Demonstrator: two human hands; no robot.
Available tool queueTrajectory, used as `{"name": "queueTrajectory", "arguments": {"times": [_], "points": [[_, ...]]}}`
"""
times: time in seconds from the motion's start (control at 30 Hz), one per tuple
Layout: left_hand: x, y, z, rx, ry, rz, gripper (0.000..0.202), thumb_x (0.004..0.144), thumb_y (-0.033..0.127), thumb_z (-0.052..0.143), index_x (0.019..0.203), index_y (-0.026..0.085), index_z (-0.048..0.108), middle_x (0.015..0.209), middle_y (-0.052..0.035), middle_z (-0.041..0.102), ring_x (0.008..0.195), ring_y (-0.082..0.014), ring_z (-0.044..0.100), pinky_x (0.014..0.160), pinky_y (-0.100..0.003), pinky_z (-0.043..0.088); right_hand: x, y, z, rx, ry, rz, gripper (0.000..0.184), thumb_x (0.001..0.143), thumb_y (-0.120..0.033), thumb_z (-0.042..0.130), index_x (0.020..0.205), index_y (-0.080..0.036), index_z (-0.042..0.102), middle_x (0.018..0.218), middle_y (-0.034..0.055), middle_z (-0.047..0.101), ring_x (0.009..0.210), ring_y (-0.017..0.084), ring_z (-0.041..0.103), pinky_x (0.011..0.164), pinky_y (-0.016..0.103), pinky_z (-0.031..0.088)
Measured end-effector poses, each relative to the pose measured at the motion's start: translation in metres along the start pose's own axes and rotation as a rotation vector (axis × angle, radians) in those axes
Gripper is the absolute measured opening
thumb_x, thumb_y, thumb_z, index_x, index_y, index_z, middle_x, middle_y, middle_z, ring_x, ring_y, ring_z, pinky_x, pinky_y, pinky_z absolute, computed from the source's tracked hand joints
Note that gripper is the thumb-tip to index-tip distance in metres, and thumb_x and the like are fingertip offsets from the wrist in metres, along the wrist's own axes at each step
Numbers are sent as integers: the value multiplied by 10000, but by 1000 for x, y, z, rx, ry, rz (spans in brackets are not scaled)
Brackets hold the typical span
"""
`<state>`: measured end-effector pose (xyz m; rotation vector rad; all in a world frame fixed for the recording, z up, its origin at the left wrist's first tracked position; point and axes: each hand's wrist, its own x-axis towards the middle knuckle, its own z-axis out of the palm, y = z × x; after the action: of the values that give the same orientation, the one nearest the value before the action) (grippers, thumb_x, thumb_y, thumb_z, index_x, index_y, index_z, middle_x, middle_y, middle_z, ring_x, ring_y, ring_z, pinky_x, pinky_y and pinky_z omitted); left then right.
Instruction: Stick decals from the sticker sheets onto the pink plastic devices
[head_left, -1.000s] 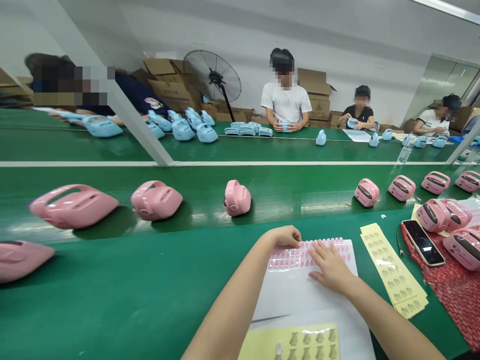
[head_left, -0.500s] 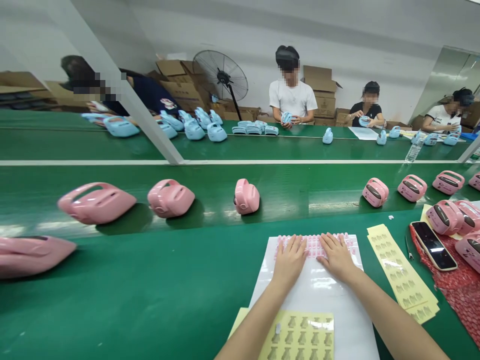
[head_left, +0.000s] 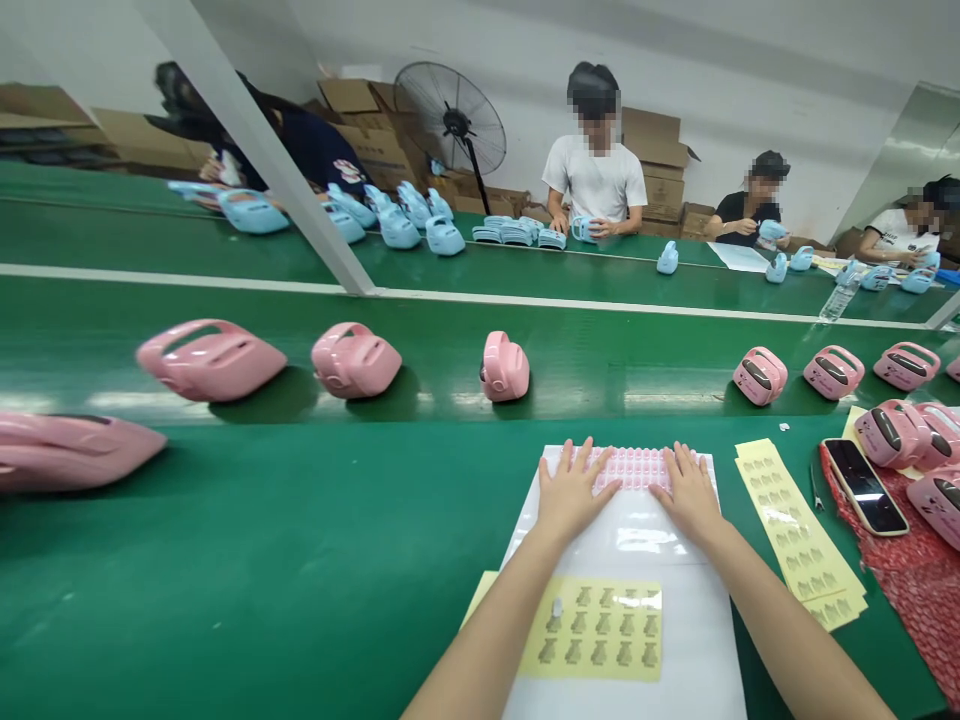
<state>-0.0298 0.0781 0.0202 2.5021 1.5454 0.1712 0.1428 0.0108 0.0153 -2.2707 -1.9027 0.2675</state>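
Observation:
My left hand (head_left: 571,492) and my right hand (head_left: 687,493) lie flat, fingers spread, on a white sheet (head_left: 630,600) on the green table. Their fingertips rest on rows of small pink stickers (head_left: 636,468) along the sheet's far edge. Neither hand holds anything. A yellow sticker backing (head_left: 600,630) lies on the same sheet, just nearer to me, between my forearms.
Pink toy shells (head_left: 504,367) stand in a row on the green belt (head_left: 420,345) beyond the sheet, with more (head_left: 892,432) at the right. A stack of yellow backings (head_left: 795,530), a phone (head_left: 865,486) on red wrap and tweezers (head_left: 814,488) lie to the right. Other people work with blue shells (head_left: 444,236) at the far belt.
My left hand came from the sheet's left corner to lie flat beside the right. Both hands now rest a little apart on the pink stickers. My view tilted and shifted slightly.

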Motion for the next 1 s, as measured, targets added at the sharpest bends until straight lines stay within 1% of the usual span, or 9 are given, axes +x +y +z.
{"name": "queueTrajectory", "arguments": {"times": [0.13,0.23,0.3,0.43,0.57,0.63,0.77,0.9,1.0], "points": [[2,6,5,-48,37,-50,519,815,502,428,1297,310,412,1431,-80,310,1323,-368,160,996,-619,90,-32,-10,-5,51,-37,-149,575,830,-311,471,1331,-61,342,1427,185,250,1333,277,194,1074,475,174],[6,10,11,-91,73,-105,538,810,489,439,1297,260,427,1426,-133,308,1304,-436,142,951,-679,84,-75,-19,5,138,-108,-434,702,743,-394,587,1349,-157,324,1428,131,286,1327,275,222,1076,489,179],[8,9,13,-128,92,-112,562,798,465,468,1304,225,419,1421,-167,307,1296,-451,149,933,-697,105,-98,-19,11,168,-145,-500,808,683,-458,635,1364,-197,286,1431,116,287,1324,293,223,1067,525,172],[-7,-4,9,-218,128,-22,512,813,332,454,1297,170,407,1397,-165,353,1300,-324,260,1004,-546,233,-110,-10,11,184,-176,-401,762,676,-396,661,1330,-175,340,1369,127,399,1279,287,317,1069,513,170],[-51,-23,5,-288,113,100,294,807,318,446,1022,205,613,1170,-98,590,1130,-222,501,958,-367,380,-98,-11,-4,216,-194,-278,638,626,-316,711,1203,-188,469,1207,102,535,1126,267,451,989,444,299],[-74,-30,4,-313,97,121,283,781,337,485,992,212,626,1116,-91,622,1079,-230,538,930,-367,412,-90,-18,-13,204,-246,-200,620,559,-331,752,1114,-180,520,1106,99,561,1034,270,479,902,413,359],[-101,-37,4,-525,50,75,364,721,369,563,1061,249,614,1228,-79,567,1177,-281,460,978,-442,360,-77,-32,-25,123,-355,-131,503,487,-320,787,917,-168,576,992,90,557,958,269,474,819,371,369],[-91,-45,-6,-915,162,-126,292,639,336,642,920,258,669,1096,-54,637,1081,-272,533,928,-409,406,-78,-38,-24,98,-359,-176,423,513,-263,774,876,-163,581,1029,95,533,959,261,466,795,333,373],[-53,-62,-22,-1013,318,-260,214,638,294,653,838,216,654,939,-44,657,962,-240,580,869,-371,435,-80,-38,-22,83,-345,-167,505,515,-232,774,966,-161,557,1037,93,535,932,255,481,780,337,378]]}}
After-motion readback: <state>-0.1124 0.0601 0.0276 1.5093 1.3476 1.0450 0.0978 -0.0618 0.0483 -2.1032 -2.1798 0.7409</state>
